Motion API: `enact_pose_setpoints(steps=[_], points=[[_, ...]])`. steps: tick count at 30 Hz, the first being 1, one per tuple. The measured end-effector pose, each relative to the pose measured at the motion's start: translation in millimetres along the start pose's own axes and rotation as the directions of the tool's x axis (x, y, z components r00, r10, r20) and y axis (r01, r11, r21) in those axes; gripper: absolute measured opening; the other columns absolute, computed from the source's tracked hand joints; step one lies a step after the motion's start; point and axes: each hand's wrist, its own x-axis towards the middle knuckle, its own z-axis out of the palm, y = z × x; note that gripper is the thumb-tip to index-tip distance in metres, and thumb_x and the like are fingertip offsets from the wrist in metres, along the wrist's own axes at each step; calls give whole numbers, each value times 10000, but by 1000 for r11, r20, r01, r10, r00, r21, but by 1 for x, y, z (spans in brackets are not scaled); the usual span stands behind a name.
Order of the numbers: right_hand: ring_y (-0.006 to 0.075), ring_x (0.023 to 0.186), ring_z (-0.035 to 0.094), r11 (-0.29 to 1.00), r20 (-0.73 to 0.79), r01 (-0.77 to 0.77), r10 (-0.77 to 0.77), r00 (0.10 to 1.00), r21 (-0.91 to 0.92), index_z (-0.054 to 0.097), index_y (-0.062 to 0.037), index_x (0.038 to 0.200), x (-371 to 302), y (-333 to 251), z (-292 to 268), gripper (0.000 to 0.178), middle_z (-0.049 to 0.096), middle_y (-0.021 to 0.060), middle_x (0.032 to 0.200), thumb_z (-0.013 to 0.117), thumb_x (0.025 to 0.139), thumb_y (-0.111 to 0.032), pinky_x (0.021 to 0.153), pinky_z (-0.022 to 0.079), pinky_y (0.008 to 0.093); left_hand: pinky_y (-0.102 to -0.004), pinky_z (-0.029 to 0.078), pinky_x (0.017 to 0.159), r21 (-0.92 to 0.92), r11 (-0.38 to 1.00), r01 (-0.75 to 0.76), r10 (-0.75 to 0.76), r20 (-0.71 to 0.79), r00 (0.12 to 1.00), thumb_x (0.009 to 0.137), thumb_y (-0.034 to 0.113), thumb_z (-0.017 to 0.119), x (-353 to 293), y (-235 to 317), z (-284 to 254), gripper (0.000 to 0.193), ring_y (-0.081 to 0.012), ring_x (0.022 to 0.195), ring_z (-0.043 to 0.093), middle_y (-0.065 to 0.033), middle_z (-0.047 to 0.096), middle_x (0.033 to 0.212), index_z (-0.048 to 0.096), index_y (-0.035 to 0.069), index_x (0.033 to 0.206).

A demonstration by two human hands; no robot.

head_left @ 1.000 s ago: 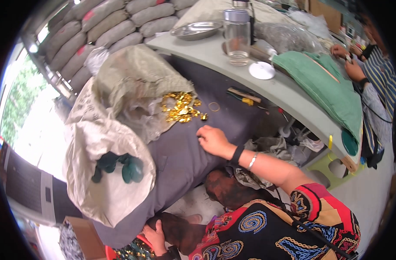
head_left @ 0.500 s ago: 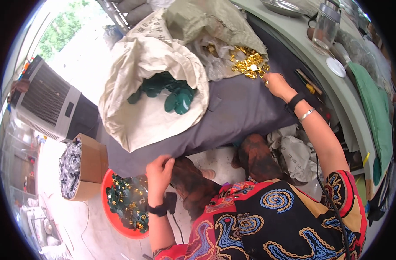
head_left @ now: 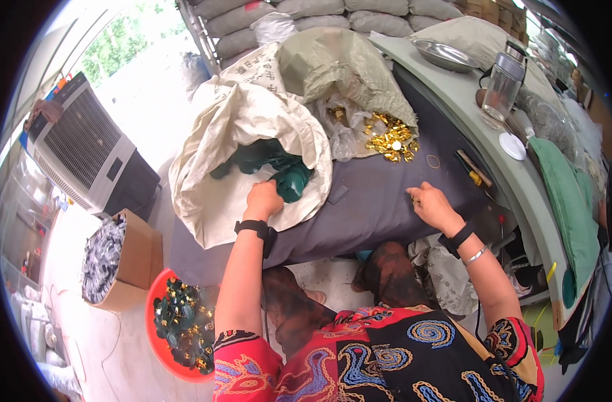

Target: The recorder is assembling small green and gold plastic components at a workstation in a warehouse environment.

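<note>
My left hand (head_left: 264, 200) reaches into the open mouth of a cream cloth sack (head_left: 212, 201). Its curled fingers close at the edge of a shiny dark green disc-shaped piece (head_left: 292, 184), one of several green pieces there. My right hand (head_left: 435, 207) is above the dark cloth, thumb and forefinger pinched on a small gold piece (head_left: 414, 198), mostly covered by the fingers. Beyond it, a pile of shiny gold pieces (head_left: 390, 139) spills from a clear plastic bag inside an olive woven sack (head_left: 346, 63).
At lower left stand a red basin (head_left: 157, 335) of green and gold assembled pieces and a cardboard box (head_left: 137, 258) of grey-white pieces. An air cooler (head_left: 78, 147) is behind them. Along the right, a pale counter (head_left: 447, 84) bears a glass bottle (head_left: 504, 87) and a metal dish (head_left: 445, 55).
My left hand has moved from the table's front edge up into the cream sack. My right hand has drawn back from the gold pile toward me. The view has shifted, showing more background.
</note>
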Motion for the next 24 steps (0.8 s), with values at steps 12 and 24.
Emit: enact_pose_setpoints(steps=[12, 24], points=[[84, 763, 594, 240, 244, -228, -38, 969, 943, 576, -17, 1056, -17, -74, -17, 222, 594, 23, 910, 631, 843, 17, 692, 525, 247, -228, 436, 434, -959, 59, 278, -210, 260, 942, 832, 18, 575, -97, 83, -67, 93, -134, 515, 608, -75, 640, 729, 630, -26, 891], [81, 819, 621, 245, 123, -60, -251, 960, 968, 537, 3, 1138, -35, -130, 32, 257, 619, 43, 952, 588, 887, -16, 750, 524, 239, -203, 421, 448, -939, -54, 339, -102, 343, 934, 837, 14, 572, -175, 148, -77, 100, -80, 531, 583, -23, 613, 703, 610, -12, 926]])
